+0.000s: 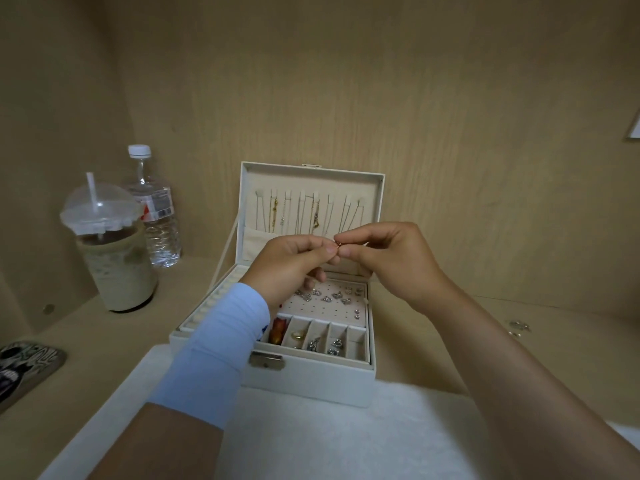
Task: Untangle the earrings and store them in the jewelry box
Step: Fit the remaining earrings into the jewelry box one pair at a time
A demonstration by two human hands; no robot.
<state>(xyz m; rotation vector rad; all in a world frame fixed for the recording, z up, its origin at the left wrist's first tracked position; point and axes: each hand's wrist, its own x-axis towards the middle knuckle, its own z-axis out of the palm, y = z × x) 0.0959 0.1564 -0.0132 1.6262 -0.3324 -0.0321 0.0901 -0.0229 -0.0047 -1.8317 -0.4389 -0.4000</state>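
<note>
Pinching one small reddish earring [338, 243] from both sides, the left hand [294, 263] and right hand [388, 258] meet fingertip to fingertip, held up right over the open jewelry box [311, 386]! The box sits on the counter [536, 344] at the edge of a white cloth [346, 431], with an iced drink [116, 261] and a water bottle [157, 216] off to the left.

Single view. Head-worn wide-angle camera, facing forward and down, near pale wooden tabletop [433, 341]; white rectangular jewelry box [311, 382] centre frame, close.
</note>
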